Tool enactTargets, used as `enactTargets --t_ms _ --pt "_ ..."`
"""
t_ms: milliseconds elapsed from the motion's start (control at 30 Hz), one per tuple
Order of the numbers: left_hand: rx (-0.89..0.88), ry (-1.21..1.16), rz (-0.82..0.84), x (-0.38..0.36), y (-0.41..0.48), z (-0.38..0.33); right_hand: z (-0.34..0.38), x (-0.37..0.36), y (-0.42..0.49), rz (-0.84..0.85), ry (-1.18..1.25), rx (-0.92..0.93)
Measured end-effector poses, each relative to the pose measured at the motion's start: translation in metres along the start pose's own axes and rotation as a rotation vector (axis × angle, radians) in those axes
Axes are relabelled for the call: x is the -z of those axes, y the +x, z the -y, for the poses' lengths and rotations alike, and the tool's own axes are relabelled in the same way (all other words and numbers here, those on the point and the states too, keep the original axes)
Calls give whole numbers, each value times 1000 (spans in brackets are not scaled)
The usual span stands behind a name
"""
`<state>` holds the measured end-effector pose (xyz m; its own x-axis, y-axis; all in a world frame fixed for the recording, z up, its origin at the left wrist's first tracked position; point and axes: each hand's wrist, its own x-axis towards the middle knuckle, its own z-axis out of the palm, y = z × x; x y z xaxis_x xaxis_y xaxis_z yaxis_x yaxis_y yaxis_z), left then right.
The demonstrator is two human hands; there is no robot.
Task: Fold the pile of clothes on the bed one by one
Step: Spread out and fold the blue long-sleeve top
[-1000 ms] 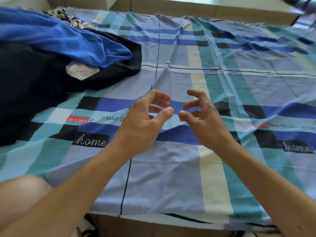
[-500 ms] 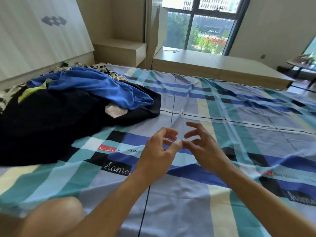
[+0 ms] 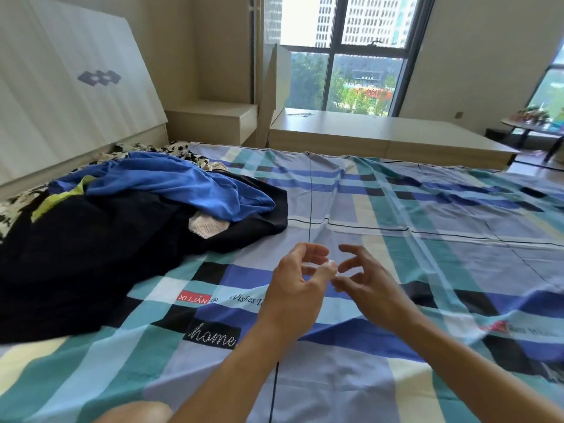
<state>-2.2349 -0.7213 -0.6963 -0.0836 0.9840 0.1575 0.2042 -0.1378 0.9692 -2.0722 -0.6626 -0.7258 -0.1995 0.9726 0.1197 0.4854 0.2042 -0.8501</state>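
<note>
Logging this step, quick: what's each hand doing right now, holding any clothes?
Left hand: open, fingers loosely curled, holding nothing.
Right hand: open, fingers loosely curled, holding nothing.

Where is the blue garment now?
Head view, left side: the blue garment lies atop the black clothes in the pile, beyond and left of the left hand and right hand.

matt cloth bedsheet [image 3: 396,209], soft cloth clothes pile [image 3: 122,227], smooth wood cabinet [image 3: 381,138]
</note>
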Motion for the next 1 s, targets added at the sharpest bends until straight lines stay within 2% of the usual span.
enactTargets --t_ms 300,567,800,900,1000 --pt "29 26 -8 2 14 11 -12 7 20 -25 6 -1" --pt "58 189 19 30 32 16 -23 2 31 4 4 -48" --pt "45 327 -11 48 60 32 -10 -18 53 63 -2 20" --pt "2 464 -6 55 83 44 -8 -24 65 93 24 55" --pt "-41 761 -53 78 122 56 -14 -27 71 104 80 60"
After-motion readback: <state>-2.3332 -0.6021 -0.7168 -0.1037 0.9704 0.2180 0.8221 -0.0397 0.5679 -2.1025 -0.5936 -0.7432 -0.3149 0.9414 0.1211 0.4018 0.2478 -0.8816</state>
